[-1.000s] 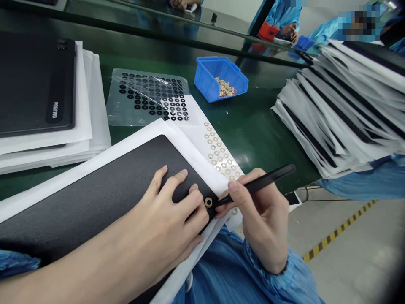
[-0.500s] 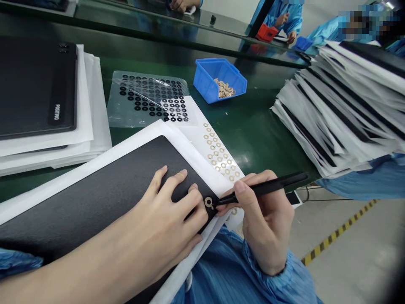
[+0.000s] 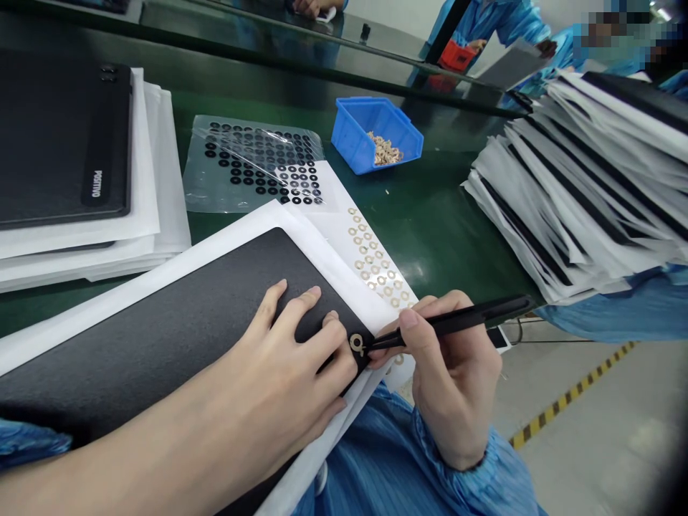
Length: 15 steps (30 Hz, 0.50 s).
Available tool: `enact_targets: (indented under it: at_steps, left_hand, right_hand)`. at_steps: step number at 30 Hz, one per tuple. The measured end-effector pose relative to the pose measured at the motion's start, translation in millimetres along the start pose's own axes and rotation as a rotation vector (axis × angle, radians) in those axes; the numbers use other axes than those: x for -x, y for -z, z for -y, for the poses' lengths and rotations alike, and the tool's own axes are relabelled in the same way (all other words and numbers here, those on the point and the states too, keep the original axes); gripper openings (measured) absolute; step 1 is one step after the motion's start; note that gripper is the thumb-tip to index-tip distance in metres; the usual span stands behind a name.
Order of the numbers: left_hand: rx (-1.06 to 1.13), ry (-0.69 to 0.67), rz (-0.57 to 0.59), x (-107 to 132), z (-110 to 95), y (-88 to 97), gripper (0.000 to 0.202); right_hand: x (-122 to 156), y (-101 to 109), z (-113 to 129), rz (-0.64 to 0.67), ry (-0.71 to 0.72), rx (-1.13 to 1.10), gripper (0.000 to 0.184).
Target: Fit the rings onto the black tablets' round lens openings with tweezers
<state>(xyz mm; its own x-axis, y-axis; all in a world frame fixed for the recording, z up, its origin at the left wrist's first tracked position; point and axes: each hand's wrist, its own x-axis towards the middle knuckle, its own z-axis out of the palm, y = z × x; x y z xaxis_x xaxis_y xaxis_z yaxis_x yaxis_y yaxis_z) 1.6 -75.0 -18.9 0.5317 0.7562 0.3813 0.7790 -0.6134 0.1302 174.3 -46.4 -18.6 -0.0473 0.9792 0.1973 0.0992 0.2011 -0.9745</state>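
Left hand (image 3: 290, 358) was spread flat pinning the black panel (image 3: 177, 351) down, while the right hand (image 3: 454, 380) pinched black tweezers (image 3: 462, 322), tips right up against a gold ring (image 3: 356, 344) sitting on the panel's corner.

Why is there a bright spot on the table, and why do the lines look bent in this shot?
In the head view, the glossy green bench reflects light as a pale patch of glare; the wide lens appears to bow the long glass panel; the bottom right corner falls dark.
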Motion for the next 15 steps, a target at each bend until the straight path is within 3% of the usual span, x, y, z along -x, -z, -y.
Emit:
enact_targets:
  at_steps: [7, 12, 15]
  left_hand:
    - [-0.046, -0.003, 0.116, -2.3, -1.8, 8.3, 0.027]
    - [-0.055, -0.026, 0.060, -4.5, -1.4, 6.1, 0.025]
    - [-0.051, -0.022, 0.037, -4.1, -0.2, 4.3, 0.025]
  right_hand:
    - [-2.2, -0.2, 2.4, 0.018, 0.006, 0.062, 0.011]
    - [-2.7, -4.2, 6.0, 0.116, -0.046, 0.081, 0.015]
    - [-4.0, -3.8, 3.6, 0.154, -0.111, -0.043, 0.016]
